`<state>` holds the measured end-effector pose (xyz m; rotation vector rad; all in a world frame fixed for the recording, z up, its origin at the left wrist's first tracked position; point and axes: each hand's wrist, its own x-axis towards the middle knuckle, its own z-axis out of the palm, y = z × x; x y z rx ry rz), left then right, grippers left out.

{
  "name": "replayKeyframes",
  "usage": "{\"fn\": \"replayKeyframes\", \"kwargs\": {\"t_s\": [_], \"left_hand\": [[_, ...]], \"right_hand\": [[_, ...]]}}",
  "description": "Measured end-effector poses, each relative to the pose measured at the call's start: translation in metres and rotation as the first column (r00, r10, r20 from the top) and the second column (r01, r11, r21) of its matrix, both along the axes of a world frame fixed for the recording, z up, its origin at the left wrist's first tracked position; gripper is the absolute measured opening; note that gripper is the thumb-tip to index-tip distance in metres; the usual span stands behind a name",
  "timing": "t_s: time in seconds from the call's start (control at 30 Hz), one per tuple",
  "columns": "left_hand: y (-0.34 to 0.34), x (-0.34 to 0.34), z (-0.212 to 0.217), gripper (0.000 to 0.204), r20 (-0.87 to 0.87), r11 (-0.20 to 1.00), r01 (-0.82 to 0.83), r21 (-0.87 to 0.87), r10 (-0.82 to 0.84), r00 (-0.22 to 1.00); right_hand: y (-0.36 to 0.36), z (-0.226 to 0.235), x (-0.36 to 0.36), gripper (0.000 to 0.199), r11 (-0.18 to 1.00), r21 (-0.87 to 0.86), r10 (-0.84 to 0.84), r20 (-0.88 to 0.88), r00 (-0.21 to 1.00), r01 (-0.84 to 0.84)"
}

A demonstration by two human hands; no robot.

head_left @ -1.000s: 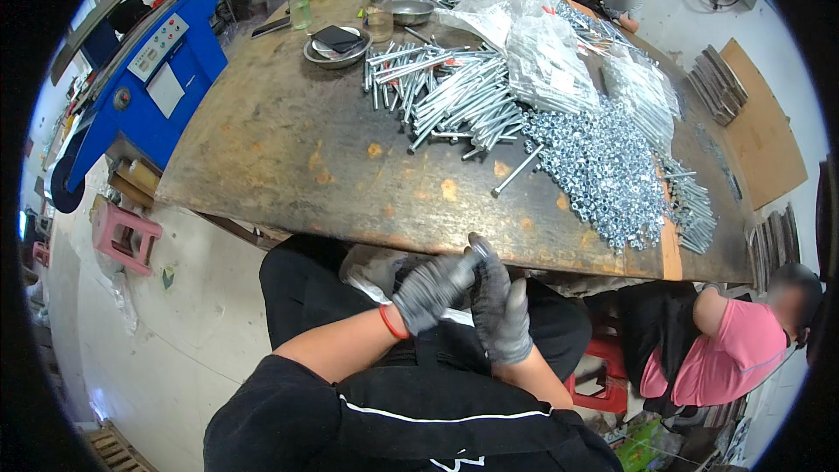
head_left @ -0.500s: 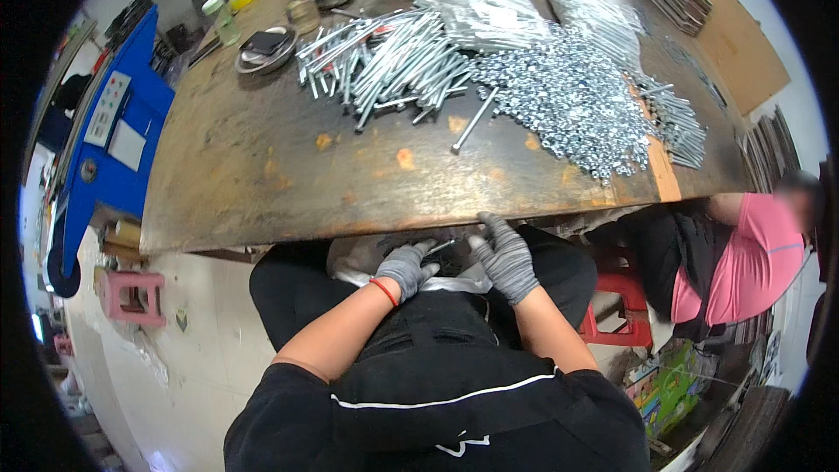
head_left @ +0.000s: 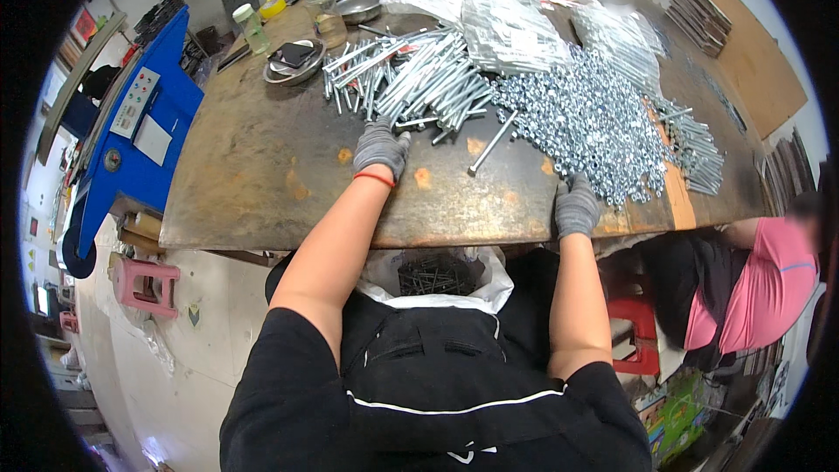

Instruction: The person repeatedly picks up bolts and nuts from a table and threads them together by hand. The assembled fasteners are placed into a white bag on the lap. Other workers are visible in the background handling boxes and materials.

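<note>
Both gloved hands reach out: left hand (head_left: 381, 148) seemingly closing on long silvery bolts (head_left: 411, 83), right hand (head_left: 576, 206) open at the heap of small shiny nuts (head_left: 594, 127), so picking up comes next.

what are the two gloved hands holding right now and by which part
It cannot be told for sure. The left hand rests at the near end of the long bolts, the right hand at the edge of the pile of nuts; no lifted item shows.

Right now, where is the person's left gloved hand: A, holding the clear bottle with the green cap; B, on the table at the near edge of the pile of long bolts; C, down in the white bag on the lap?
B: the left hand rests on the table at the near end of the long bolts, far from the bag and bottle.
</note>
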<state>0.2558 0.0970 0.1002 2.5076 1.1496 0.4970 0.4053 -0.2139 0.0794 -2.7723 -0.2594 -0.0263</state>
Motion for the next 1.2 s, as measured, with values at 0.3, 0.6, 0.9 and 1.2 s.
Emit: {"fn": "replayKeyframes", "kwargs": {"t_s": [0.3,0.6,0.9,1.2], "left_hand": [[0.030,0.016,-0.006,0.029,-0.194,0.967,0.105,-0.233,-0.152,0.969],[-0.062,-0.103,-0.010,0.015,0.773,0.285,0.719,-0.634,0.261,0.578],[-0.133,-0.146,-0.011,0.031,0.630,0.443,0.736,-0.512,-0.389,0.672],[-0.125,-0.173,0.000,0.024,0.419,0.349,0.728,-0.591,-0.638,0.646]], "right_hand": [[-0.021,-0.025,0.000,0.026,0.936,0.352,-0.085,0.215,0.973,0.004],[-0.012,-0.032,-0.033,0.029,0.624,0.722,0.160,0.256,0.953,-0.299],[0.011,0.012,-0.143,0.032,0.371,0.926,0.612,-0.192,0.768,-0.064],[0.001,0.065,-0.166,0.015,0.279,0.535,0.824,0.293,0.485,-0.798]]}}
